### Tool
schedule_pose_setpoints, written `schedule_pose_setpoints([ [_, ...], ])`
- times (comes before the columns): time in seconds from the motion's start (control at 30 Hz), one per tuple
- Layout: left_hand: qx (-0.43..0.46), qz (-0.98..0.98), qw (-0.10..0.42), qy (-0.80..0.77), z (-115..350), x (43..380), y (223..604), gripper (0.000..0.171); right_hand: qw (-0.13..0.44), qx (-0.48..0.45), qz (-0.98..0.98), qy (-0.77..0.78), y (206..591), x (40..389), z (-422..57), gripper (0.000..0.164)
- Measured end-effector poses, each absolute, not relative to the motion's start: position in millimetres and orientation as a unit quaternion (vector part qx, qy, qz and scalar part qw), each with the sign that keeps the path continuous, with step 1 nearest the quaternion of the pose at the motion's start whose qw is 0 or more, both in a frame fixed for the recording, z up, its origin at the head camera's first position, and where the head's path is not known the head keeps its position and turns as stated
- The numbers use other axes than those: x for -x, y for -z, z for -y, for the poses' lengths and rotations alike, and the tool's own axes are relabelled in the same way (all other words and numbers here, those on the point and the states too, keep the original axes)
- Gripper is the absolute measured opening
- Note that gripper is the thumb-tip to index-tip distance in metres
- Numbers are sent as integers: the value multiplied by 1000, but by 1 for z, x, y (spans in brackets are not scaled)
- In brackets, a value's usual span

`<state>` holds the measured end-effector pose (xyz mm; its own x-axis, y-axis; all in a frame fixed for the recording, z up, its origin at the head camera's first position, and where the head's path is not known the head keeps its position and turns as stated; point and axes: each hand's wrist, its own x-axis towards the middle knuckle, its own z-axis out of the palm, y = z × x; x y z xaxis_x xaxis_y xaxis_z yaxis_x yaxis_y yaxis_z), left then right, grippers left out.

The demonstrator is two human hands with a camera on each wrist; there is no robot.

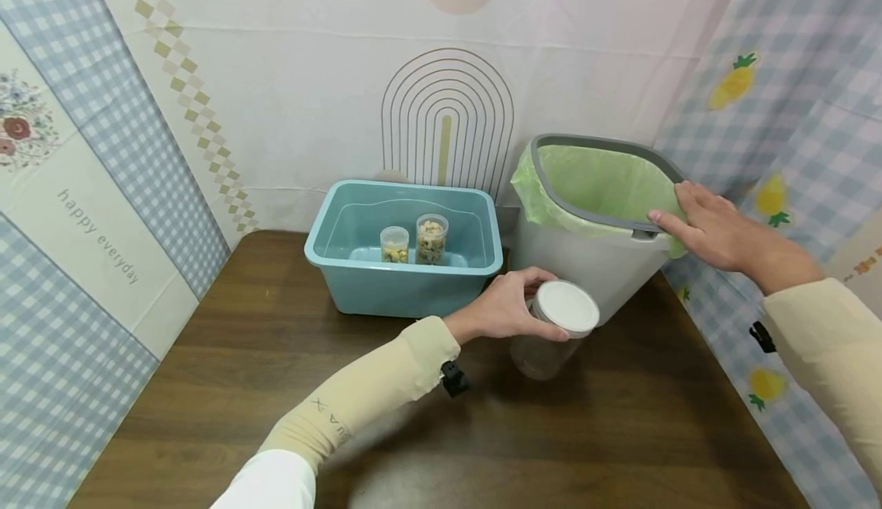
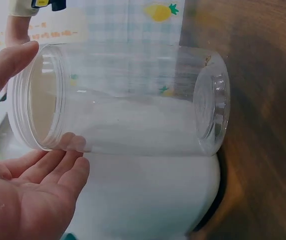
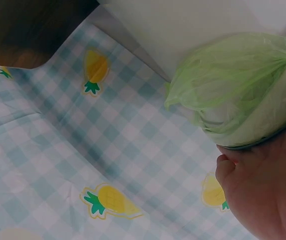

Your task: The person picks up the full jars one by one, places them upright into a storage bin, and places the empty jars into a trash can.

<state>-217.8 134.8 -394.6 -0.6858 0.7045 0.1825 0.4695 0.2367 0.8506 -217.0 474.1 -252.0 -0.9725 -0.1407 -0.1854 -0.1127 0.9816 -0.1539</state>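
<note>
An empty clear plastic jar (image 1: 544, 352) with a white lid (image 1: 567, 306) is at the right-centre of the table. My left hand (image 1: 506, 306) grips it near the lid, thumb on one side and fingers on the other. In the left wrist view the jar (image 2: 132, 100) shows bare see-through walls. Whether its base touches the table I cannot tell. My right hand (image 1: 717, 226) holds the grey rim of a trash bin (image 1: 572, 256), which has a green liner bag (image 1: 606, 180). In the right wrist view the liner (image 3: 233, 85) hangs over the rim beside the hand (image 3: 268, 185).
Left of the trash bin stands a blue plastic basin (image 1: 406, 291). Inside it are two small clear containers, one with yellowish pieces (image 1: 395, 249) and one with pale pieces (image 1: 431, 241). Patterned cloth (image 1: 296, 111) covers the walls around the brown wooden table (image 1: 276, 363).
</note>
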Motion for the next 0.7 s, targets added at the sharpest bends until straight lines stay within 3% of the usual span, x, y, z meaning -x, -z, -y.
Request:
schedule_pose_setpoints([
  [0.7,-389,-774,111,-487,-88,222,324,76,94,71,-990,72,251,217,-473,93],
])
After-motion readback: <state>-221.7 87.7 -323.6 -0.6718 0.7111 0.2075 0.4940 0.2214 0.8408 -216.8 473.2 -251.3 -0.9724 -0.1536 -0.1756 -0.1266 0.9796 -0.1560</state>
